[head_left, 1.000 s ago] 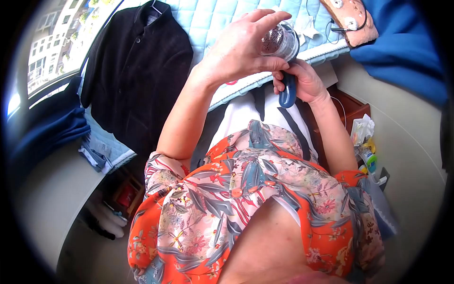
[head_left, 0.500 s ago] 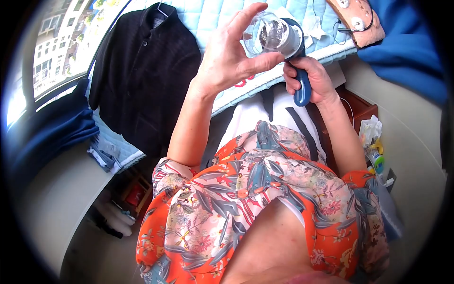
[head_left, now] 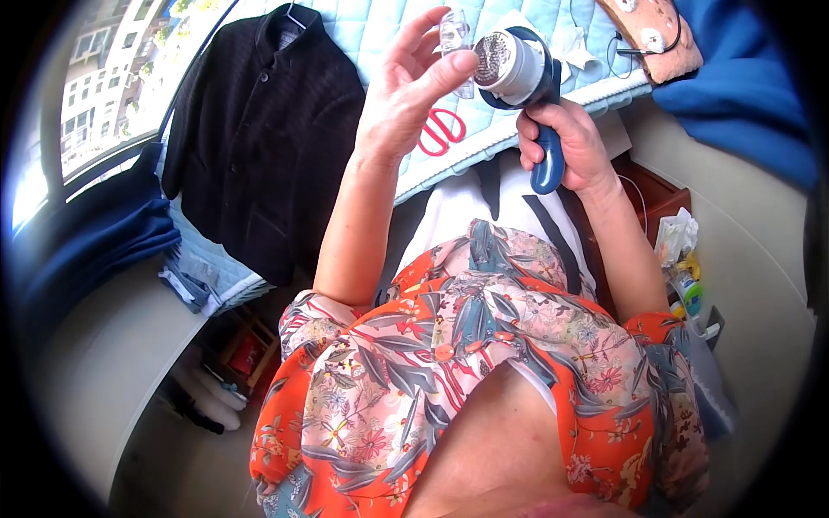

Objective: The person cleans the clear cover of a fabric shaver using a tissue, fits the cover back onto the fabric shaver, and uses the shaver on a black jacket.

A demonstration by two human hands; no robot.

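A fabric shaver (head_left: 516, 73) with a dark blue handle and a white head is gripped around its handle by my right hand (head_left: 574, 142). Its round perforated metal face is bare and points left. Between the thumb and fingers of my left hand (head_left: 410, 91) is a clear plastic cover (head_left: 455, 34), turned edge-on and apart from the shaver head. Part of the cover is hidden behind my thumb. Red-handled scissors (head_left: 443, 131) lie on the light blue quilt below my left hand.
A black jacket (head_left: 272, 129) on a hanger lies on the quilted bed cover (head_left: 393, 26) to the left. Crumpled white tissue (head_left: 574, 47), a cable and a pink plush item (head_left: 652, 39) are at the upper right. A window is at the upper left.
My left hand has drawn the clear cover off the shaver head, leftward, and turned it edge-on. The metal face is now exposed, and the red scissors show more fully.
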